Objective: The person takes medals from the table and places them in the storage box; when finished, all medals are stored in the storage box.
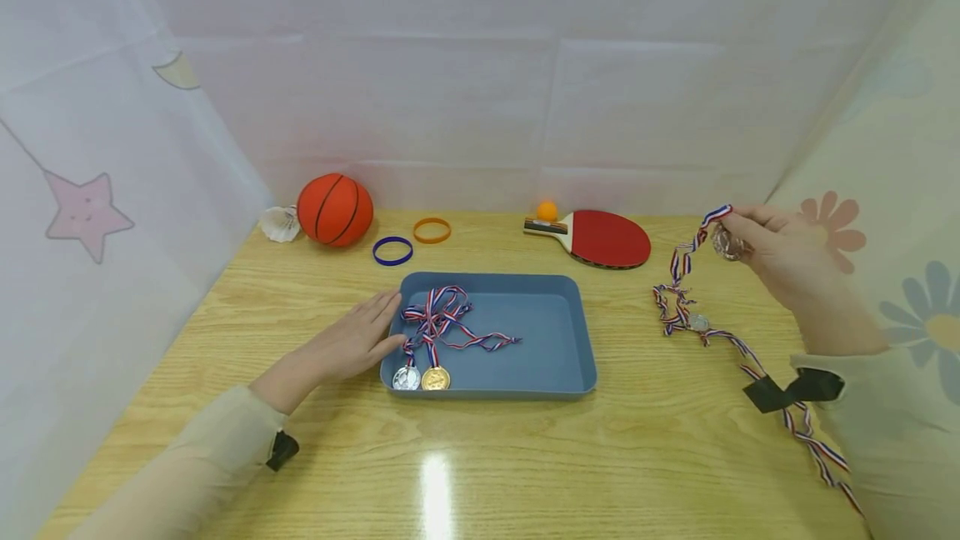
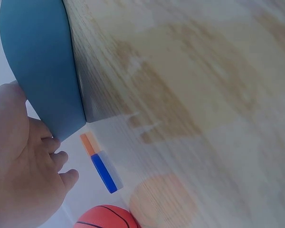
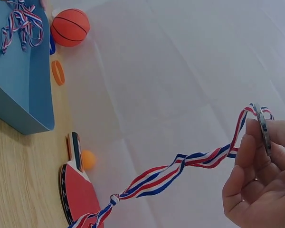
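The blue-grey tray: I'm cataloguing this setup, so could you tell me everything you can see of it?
The tray is a shallow rectangle with rounded corners, low walls and a smooth, plastic-looking surface. It sits upright, open side up, on the wood-grained table. In its near left corner lie a silver-coloured medal and a gold-coloured medal; red, white and blue ribbons tangle over its left half. The left hand touches its left side.

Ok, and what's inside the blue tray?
The blue tray holds a silver medal and a gold medal by its near edge, with tangled striped ribbons beyond them. The floor beneath all these is covered and can't be seen.
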`<state>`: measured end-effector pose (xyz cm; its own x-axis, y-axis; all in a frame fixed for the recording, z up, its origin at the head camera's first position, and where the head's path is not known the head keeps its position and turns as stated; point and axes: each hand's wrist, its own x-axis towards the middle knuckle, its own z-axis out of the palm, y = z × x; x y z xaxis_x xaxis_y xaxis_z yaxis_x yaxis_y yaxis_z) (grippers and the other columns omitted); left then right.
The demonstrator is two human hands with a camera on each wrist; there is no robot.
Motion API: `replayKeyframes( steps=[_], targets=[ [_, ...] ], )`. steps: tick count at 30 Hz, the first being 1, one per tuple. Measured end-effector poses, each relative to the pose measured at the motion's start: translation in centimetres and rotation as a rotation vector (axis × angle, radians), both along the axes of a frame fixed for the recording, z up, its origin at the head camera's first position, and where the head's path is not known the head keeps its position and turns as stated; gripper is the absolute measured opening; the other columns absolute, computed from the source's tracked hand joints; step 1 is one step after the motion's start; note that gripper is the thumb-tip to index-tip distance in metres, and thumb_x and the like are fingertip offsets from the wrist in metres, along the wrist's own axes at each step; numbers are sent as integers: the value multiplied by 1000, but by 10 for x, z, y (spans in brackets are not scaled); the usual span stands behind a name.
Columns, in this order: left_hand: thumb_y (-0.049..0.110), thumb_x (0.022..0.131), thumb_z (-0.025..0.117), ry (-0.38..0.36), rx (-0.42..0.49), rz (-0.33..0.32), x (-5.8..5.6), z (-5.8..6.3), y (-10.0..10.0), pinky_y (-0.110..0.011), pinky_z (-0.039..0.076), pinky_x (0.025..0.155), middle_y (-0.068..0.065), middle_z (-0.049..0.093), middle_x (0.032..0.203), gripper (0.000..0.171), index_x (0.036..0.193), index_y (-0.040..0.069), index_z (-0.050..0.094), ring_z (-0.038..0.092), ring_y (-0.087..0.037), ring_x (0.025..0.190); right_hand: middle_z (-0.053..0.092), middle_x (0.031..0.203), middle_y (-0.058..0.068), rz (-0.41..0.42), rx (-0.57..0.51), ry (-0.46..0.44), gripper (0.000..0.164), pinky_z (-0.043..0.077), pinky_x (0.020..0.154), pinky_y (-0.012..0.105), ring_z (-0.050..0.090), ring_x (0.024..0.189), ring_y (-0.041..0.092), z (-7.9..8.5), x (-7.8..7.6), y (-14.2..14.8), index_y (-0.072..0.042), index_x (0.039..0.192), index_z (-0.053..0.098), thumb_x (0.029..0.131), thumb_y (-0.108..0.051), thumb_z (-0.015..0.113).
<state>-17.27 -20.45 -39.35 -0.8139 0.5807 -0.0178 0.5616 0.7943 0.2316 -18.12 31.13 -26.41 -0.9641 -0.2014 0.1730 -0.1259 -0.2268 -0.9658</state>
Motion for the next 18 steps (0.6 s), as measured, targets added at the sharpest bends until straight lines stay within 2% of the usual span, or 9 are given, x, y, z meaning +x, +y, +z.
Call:
replayKeyframes(
  steps=[6,10,13,18],
  targets=[
    [38,98,40,-2,2,-2,0,0,0,-52,16,106,-24,16,148,68,143,-9,18,13,-38,135,56,76,1,44,124,77,22,46,65,21,51,68,12,-4,-2,-18,-2,84,65,96,-8,48],
    [39,98,39,-3,0,-4,0,0,-1,-52,17,106,-24,16,148,68,143,-9,18,13,-38,135,57,78,3,69,179,88,23,45,63,21,48,67,13,-1,-1,-28,-2,86,67,96,-10,48],
    [39,98,39,-4,0,-4,0,0,-1,-52,17,106,-24,15,148,69,143,-9,18,13,-38,135,54,74,1,46,276,59,23,41,58,23,45,65,14,3,0,-36,-5,83,68,96,-15,51],
    [39,98,39,-2,1,-2,0,-1,-1,-51,17,106,-24,15,148,69,143,-8,18,13,-38,135,53,68,0,-14,462,28,27,40,51,26,47,62,14,9,1,-49,-7,75,66,95,-18,52]
  ],
)
